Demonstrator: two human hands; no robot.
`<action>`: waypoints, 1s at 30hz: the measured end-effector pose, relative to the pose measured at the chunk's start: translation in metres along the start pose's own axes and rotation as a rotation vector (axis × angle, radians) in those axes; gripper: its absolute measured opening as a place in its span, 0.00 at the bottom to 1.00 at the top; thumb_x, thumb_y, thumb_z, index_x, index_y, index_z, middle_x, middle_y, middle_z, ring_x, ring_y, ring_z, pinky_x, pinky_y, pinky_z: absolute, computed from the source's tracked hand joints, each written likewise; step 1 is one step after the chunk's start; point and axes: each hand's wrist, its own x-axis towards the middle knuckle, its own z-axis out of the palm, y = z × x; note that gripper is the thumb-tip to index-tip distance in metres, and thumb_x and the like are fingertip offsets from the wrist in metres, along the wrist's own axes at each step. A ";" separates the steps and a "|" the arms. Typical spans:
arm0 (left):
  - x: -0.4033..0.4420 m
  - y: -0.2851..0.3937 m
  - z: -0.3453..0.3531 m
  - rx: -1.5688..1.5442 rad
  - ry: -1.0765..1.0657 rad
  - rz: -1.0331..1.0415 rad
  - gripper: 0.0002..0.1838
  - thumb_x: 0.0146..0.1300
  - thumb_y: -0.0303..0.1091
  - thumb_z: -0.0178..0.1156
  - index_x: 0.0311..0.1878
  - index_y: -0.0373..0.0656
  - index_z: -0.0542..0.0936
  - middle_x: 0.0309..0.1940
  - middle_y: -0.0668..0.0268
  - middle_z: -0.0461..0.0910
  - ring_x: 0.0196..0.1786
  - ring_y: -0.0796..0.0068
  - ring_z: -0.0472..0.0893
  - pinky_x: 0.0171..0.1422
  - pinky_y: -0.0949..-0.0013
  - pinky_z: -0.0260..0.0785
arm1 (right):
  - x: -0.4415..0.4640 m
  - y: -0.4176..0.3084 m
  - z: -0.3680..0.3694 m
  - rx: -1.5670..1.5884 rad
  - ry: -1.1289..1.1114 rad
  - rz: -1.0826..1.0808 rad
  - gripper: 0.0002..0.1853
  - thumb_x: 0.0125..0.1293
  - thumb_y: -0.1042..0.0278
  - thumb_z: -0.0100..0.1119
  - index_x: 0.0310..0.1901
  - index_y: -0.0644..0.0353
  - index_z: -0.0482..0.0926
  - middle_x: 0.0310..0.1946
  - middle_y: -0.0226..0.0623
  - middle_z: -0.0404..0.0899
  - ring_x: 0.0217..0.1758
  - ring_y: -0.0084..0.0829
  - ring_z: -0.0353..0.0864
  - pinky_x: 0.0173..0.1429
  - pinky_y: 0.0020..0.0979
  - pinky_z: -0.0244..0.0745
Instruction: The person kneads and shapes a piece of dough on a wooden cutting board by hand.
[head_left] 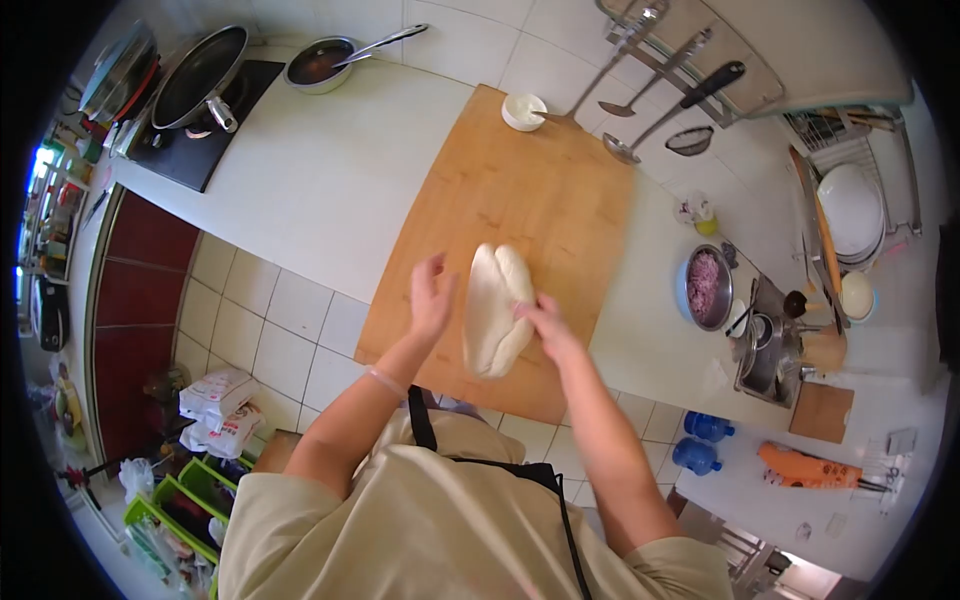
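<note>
A pale slab of dough (490, 320) lies lengthwise on the wooden board (520, 180), its right side folded over in a thick roll. My right hand (545, 325) is at the dough's right edge, with its thumb and fingers closed on the folded part. To the left of the dough, my left hand (432, 298) hovers with its fingers apart and holds nothing. That hand is slightly blurred. A small white bowl (523, 112) with white contents stands at the board's far edge.
At the back left are a frying pan (200, 80) on the stove and a pot (320, 65) of dark liquid with a spoon. Ladles (620, 148) hang on the wall. Rightward stand a metal bowl (706, 288) of chopped purple pieces and a sink (768, 340).
</note>
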 end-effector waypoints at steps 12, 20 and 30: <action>-0.058 0.055 0.122 1.081 -0.246 0.458 0.33 0.73 0.45 0.49 0.76 0.38 0.63 0.79 0.46 0.55 0.83 0.42 0.48 0.84 0.41 0.38 | -0.023 0.005 0.022 0.084 0.444 -0.334 0.25 0.78 0.63 0.48 0.70 0.70 0.69 0.71 0.55 0.69 0.75 0.40 0.70 0.75 0.38 0.65; -0.010 0.035 0.114 1.045 -0.196 0.487 0.28 0.72 0.46 0.50 0.73 0.51 0.70 0.77 0.58 0.61 0.80 0.52 0.58 0.81 0.49 0.51 | 0.030 0.026 0.036 -0.218 0.560 -0.569 0.25 0.77 0.60 0.45 0.64 0.73 0.74 0.69 0.61 0.70 0.74 0.57 0.67 0.77 0.48 0.61; 0.050 0.038 0.138 0.991 -0.140 0.258 0.24 0.64 0.50 0.62 0.64 0.63 0.78 0.64 0.67 0.72 0.64 0.58 0.71 0.61 0.52 0.67 | 0.091 -0.016 0.026 -0.183 0.669 -0.335 0.19 0.77 0.61 0.45 0.54 0.64 0.82 0.54 0.51 0.82 0.58 0.50 0.81 0.62 0.43 0.76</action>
